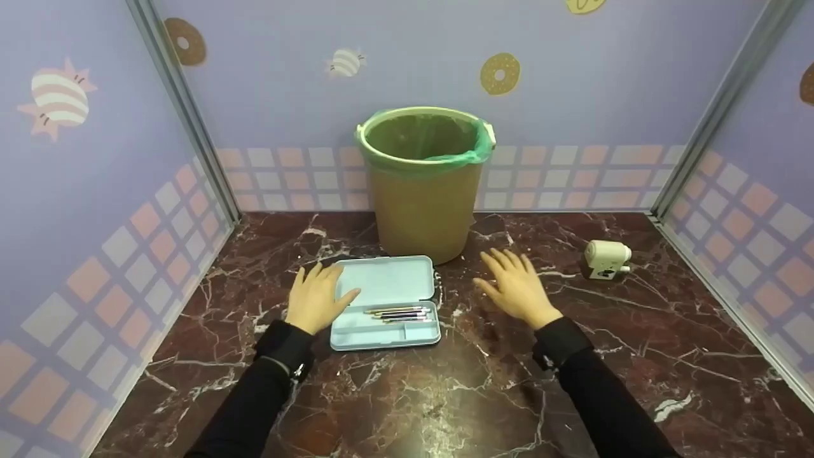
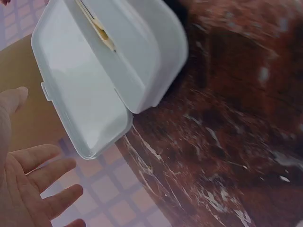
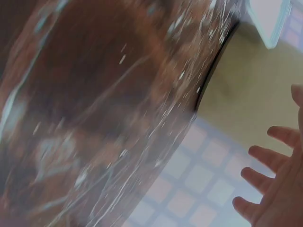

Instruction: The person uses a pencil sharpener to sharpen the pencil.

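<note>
A light blue pencil case (image 1: 381, 280) lies on the table with its lid laid back. Several slim pencils (image 1: 400, 313) sit together in its tray, beside a small divided compartment. My left hand (image 1: 316, 299) is over the case's left side, fingers spread and nothing held. In the left wrist view the spread fingers (image 2: 52, 165) show beside the open lid (image 2: 85, 85). To the right of the case, my right hand (image 1: 516, 289) hovers above the table with its fingers spread, holding nothing; the right wrist view shows the same hand (image 3: 279, 175) with bare fingers.
Behind the pencil case stands a tan bin (image 1: 426, 210) lined with a green bag (image 1: 470, 156). A small cream-coloured device with a knob (image 1: 606, 259) stands at the right on the marble table (image 1: 413, 401). Patterned walls (image 1: 273, 178) close off the back and sides.
</note>
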{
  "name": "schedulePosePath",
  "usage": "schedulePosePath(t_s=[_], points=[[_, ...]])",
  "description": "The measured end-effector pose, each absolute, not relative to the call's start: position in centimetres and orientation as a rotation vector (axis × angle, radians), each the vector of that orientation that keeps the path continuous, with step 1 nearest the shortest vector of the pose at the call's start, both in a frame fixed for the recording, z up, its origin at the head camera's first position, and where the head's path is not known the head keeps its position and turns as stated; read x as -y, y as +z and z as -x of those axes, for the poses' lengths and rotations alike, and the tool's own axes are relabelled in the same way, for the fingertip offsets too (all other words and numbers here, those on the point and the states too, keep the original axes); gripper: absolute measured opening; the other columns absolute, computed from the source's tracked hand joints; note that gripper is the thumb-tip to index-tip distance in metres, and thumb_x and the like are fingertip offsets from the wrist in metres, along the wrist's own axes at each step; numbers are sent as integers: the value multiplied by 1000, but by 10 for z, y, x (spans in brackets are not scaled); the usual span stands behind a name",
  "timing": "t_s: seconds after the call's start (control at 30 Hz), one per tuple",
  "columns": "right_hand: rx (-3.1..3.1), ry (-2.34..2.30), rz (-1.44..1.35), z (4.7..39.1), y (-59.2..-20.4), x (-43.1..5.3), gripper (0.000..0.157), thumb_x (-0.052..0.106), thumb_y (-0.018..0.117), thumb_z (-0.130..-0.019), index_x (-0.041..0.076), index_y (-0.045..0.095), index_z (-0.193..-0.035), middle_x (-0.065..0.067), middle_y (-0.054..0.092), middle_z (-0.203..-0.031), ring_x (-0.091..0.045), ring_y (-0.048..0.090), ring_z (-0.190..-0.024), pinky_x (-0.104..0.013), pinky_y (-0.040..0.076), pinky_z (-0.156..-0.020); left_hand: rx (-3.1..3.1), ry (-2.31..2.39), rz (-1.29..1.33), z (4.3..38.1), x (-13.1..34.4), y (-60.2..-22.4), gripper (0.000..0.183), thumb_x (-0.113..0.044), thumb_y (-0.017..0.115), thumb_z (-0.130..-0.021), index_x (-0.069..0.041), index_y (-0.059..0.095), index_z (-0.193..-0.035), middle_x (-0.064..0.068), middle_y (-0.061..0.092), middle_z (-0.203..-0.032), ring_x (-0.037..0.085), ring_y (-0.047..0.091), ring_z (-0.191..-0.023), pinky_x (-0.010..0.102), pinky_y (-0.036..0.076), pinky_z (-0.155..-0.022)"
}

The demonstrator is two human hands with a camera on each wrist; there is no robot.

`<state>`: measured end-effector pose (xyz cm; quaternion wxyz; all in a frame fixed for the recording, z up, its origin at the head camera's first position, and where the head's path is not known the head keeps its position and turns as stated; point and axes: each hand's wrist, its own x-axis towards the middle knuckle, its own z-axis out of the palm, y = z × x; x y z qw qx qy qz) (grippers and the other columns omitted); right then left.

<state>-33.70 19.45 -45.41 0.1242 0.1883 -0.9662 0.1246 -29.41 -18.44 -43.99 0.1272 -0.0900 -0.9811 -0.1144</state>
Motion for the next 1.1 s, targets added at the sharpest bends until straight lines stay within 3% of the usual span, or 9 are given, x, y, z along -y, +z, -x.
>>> schedulePosePath(t_s=[0.23, 0.47, 0.63, 0.8, 0.93, 1.1], points=[[2723, 386, -751, 331, -457, -161, 59, 39, 63, -99, 5, 53, -146, -22, 59, -145, -44, 53, -137, -62, 32, -121, 2868, -391, 331, 277, 194, -446, 67, -46, 68, -94, 6, 59, -137, 26, 62, -141, 46, 55, -136, 59, 39, -118], [2582, 363, -940, 328, -465, -136, 33, 23, 73, -92, 3, 71, -119, -14, 74, -114, -34, 68, -107, -48, 57, -94, 2896, -472, 380, 263, 195, -455, 73, -48, 74, -89, 9, 60, -132, 28, 66, -132, 45, 64, -122, 55, 51, -105], [2564, 384, -1088, 326, -469, -119, 16, 16, 74, -91, 5, 75, -103, -10, 74, -99, -28, 69, -93, -42, 59, -82, 2992, -522, 370, 258, 196, -458, 82, -50, 72, -90, 11, 53, -140, 30, 60, -141, 44, 59, -131, 55, 47, -110], [2621, 379, -1157, 325, -474, -109, 9, 11, 75, -89, 7, 77, -98, -7, 75, -95, -24, 71, -89, -39, 59, -79, 3044, -545, 381, 258, 193, -464, 89, -52, 75, -87, 12, 48, -144, 31, 55, -146, 45, 55, -136, 55, 44, -114], [2653, 367, -1175, 325, -477, -102, 9, 9, 76, -88, 7, 78, -97, -7, 76, -94, -25, 73, -90, -39, 59, -80, 3002, -503, 391, 259, 191, -469, 90, -50, 81, -81, 13, 53, -138, 31, 63, -134, 45, 63, -123, 54, 50, -106], [2673, 333, -1180, 326, -477, -95, 4, 10, 77, -87, 8, 77, -91, -6, 75, -89, -24, 73, -85, -40, 59, -76, 2950, -488, 409, 260, 189, -474, 78, -46, 86, -77, 9, 61, -125, 26, 71, -116, 41, 69, -106, 53, 54, -95]])
